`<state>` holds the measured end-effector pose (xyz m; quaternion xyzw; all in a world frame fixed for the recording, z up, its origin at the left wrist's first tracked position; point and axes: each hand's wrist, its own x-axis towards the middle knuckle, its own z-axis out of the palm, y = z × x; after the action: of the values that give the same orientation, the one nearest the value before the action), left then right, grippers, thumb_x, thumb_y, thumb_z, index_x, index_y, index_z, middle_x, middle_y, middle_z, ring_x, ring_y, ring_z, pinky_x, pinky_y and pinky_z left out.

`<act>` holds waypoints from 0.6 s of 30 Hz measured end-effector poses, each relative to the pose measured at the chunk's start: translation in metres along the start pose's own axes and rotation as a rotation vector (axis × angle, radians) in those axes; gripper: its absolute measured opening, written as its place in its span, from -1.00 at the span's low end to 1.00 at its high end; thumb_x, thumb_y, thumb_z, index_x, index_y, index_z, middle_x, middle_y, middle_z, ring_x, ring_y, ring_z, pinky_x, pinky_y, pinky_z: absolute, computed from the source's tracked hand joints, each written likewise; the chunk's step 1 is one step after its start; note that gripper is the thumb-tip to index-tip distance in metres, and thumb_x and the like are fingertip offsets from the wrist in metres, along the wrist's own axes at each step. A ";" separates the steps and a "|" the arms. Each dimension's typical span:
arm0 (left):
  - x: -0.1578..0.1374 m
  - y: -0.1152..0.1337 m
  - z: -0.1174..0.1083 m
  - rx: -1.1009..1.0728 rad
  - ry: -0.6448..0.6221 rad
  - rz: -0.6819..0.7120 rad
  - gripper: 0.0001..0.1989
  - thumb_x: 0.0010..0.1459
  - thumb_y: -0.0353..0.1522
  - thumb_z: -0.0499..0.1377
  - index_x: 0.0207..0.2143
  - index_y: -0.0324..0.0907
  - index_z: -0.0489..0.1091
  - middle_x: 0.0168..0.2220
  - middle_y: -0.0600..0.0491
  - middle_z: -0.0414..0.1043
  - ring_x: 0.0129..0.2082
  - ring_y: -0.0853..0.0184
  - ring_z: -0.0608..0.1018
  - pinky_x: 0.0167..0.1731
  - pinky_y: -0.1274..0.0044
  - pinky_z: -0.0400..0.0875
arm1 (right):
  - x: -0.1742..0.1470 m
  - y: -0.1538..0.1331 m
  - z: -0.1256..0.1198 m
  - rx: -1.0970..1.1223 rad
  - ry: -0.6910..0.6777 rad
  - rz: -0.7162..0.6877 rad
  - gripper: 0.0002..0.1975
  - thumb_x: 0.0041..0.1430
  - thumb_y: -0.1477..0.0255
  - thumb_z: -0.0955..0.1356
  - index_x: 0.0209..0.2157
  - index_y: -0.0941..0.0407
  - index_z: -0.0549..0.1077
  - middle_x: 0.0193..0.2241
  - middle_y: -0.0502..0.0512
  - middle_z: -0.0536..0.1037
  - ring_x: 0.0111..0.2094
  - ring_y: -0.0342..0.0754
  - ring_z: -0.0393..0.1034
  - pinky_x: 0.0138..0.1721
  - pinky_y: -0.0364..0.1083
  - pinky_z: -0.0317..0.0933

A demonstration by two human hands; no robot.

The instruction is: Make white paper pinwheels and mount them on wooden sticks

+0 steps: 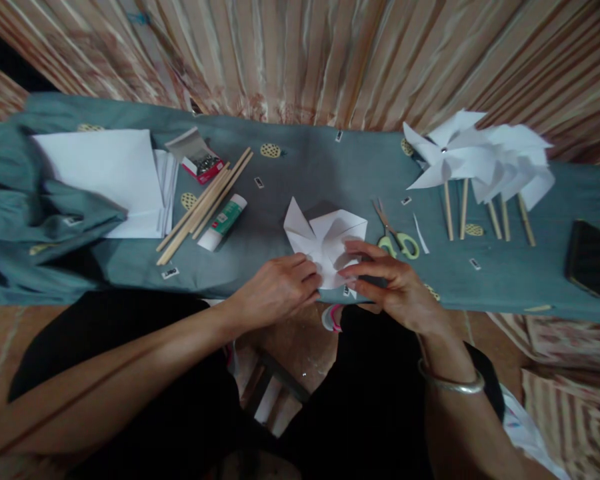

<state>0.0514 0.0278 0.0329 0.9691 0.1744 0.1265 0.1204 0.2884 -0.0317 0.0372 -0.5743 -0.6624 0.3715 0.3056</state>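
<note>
A white paper pinwheel (325, 230) without a stick lies at the front middle of the cloth, its blades partly folded in. My left hand (283, 285) is closed on its lower left side, fingers pinched on the paper near the centre. At the right side my right hand (393, 283) has its thumb and fingers curved apart, fingertips touching a blade. Scissors (394, 233) with light green handles lie just beyond my right hand, blades pointing away. A thin paper strip (421, 233) rests beside them.
Finished pinwheels (460, 150) on sticks lie at the back right, near a black phone (589, 258). To the left are a glue stick (223, 222), several wooden sticks (205, 205), an opened box of pins (200, 163) and white paper sheets (103, 173). A pleated curtain (300, 60) hangs behind.
</note>
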 end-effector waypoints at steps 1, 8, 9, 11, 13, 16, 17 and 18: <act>0.000 0.000 0.000 0.006 -0.002 -0.002 -0.77 0.35 -0.34 0.02 -0.24 -0.26 0.42 -0.27 -0.05 0.45 -0.26 0.26 0.47 -0.26 0.43 0.44 | 0.000 0.000 0.002 0.011 0.011 0.004 -0.86 0.15 0.40 0.41 -0.26 -0.04 0.63 0.13 0.08 0.47 0.14 0.07 0.39 0.18 0.15 0.27; -0.001 0.001 0.002 0.036 -0.014 -0.001 -0.84 0.32 -0.43 0.04 -0.29 -0.24 0.41 -0.29 -0.01 0.45 -0.28 0.29 0.45 -0.29 0.47 0.41 | 0.006 0.000 0.007 0.101 0.096 0.027 -0.94 0.09 0.35 0.45 -0.41 0.01 0.60 0.04 0.10 0.54 0.08 0.06 0.44 0.15 0.15 0.28; -0.001 0.001 0.002 0.045 -0.013 0.004 -0.84 0.32 -0.44 0.05 -0.30 -0.23 0.40 -0.29 -0.01 0.44 -0.29 0.29 0.45 -0.29 0.47 0.41 | 0.007 0.000 0.008 0.111 0.106 0.034 -0.94 0.09 0.36 0.45 -0.41 0.02 0.60 0.03 0.11 0.55 0.08 0.06 0.44 0.15 0.15 0.28; -0.001 0.002 0.002 0.055 -0.003 0.014 -0.85 0.31 -0.46 0.05 -0.31 -0.24 0.40 -0.30 -0.01 0.44 -0.29 0.28 0.45 -0.29 0.46 0.41 | 0.010 0.002 0.011 0.124 0.126 0.042 -0.94 0.11 0.37 0.43 -0.41 0.03 0.59 0.01 0.14 0.57 0.07 0.05 0.45 0.14 0.14 0.28; -0.002 0.003 0.002 0.057 0.007 0.021 -0.86 0.30 -0.47 0.06 -0.30 -0.24 0.40 -0.31 -0.01 0.43 -0.28 0.27 0.45 -0.28 0.46 0.42 | 0.013 0.002 0.015 0.121 0.161 0.044 -0.93 0.10 0.37 0.43 -0.41 0.05 0.58 0.01 0.15 0.56 0.05 0.06 0.46 0.11 0.13 0.31; -0.003 0.003 0.004 0.061 0.009 0.021 -0.87 0.30 -0.48 0.06 -0.28 -0.25 0.40 -0.30 -0.02 0.43 -0.28 0.27 0.45 -0.26 0.46 0.42 | 0.019 0.003 0.023 0.104 0.239 0.039 -0.94 0.06 0.38 0.44 -0.45 0.05 0.57 0.01 0.16 0.56 0.01 0.07 0.48 0.08 0.13 0.33; -0.003 0.004 0.005 0.062 0.009 0.019 -0.87 0.30 -0.48 0.06 -0.27 -0.25 0.40 -0.30 -0.02 0.43 -0.27 0.27 0.45 -0.26 0.46 0.43 | 0.021 0.003 0.026 0.098 0.264 0.036 -0.95 0.04 0.39 0.44 -0.46 0.06 0.57 0.01 0.17 0.56 0.00 0.07 0.49 0.07 0.13 0.33; -0.003 0.004 0.005 0.064 0.010 0.017 -0.87 0.30 -0.48 0.05 -0.27 -0.25 0.40 -0.30 -0.03 0.43 -0.27 0.27 0.45 -0.25 0.46 0.43 | 0.023 0.002 0.029 0.091 0.285 0.034 -0.96 0.03 0.40 0.45 -0.46 0.06 0.57 0.01 0.17 0.56 0.00 0.07 0.48 0.07 0.13 0.33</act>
<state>0.0510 0.0223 0.0281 0.9732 0.1709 0.1267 0.0876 0.2617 -0.0132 0.0189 -0.6179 -0.5850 0.3208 0.4160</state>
